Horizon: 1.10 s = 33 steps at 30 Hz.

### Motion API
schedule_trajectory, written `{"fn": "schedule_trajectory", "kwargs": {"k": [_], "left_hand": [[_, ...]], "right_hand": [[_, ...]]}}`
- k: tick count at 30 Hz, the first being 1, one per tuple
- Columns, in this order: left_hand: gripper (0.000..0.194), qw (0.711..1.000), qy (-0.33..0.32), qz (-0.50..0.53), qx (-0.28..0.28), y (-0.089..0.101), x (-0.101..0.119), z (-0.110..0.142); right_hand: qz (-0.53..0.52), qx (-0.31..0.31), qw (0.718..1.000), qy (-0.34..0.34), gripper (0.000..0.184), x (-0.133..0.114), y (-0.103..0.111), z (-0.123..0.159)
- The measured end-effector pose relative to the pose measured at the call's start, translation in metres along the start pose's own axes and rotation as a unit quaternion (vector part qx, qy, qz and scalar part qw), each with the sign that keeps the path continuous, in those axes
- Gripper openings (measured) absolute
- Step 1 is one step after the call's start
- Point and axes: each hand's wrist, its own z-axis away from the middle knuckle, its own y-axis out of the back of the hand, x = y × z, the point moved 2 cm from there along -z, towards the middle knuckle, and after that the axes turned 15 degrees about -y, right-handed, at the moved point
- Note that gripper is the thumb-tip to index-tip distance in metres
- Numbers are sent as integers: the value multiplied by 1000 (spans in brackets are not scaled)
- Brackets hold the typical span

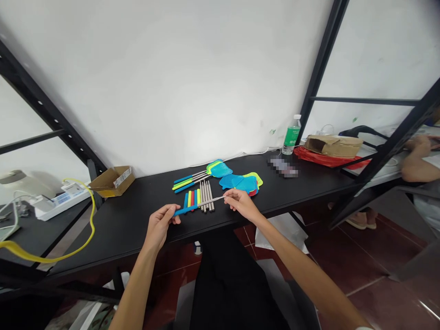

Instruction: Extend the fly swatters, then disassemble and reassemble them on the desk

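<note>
My left hand [162, 223] is closed round the blue handle [185, 210] of a fly swatter shaft. From that handle a thin metal rod [212, 200] runs to the right, its far tip pinched by my right hand [240, 204]. Behind it on the table lie several loose coloured handles [191, 198] and several metal rods [207, 190], side by side. Loose fly swatter heads [239, 182], blue, yellow and red, are stacked just beyond my right hand. Farther back rest several whole fly swatters [192, 179] with blue and green handles, their heads overlapping.
An opened cardboard box [113, 182] stands left on the black table [144, 192]. A water bottle [292, 135], a red plastic bag [319, 158] and a brown carton [333, 145] are at the right. A yellow cable [93, 220] crosses the left side. Another person's arm [416, 160] shows at far right.
</note>
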Motion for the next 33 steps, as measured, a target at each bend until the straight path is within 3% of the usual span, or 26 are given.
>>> {"fn": "schedule_trajectory", "kwargs": {"k": [13, 25, 33], "left_hand": [[30, 1000, -3, -23, -10, 2, -3, 0], [31, 987, -24, -141, -74, -2, -2, 0], [33, 980, -1, -176, -90, 1, -3, 0]], "right_hand": [[6, 2, 1000, 12, 19, 2, 0, -1], [104, 2, 993, 55, 23, -7, -5, 8], [104, 2, 993, 52, 20, -6, -3, 7]]}}
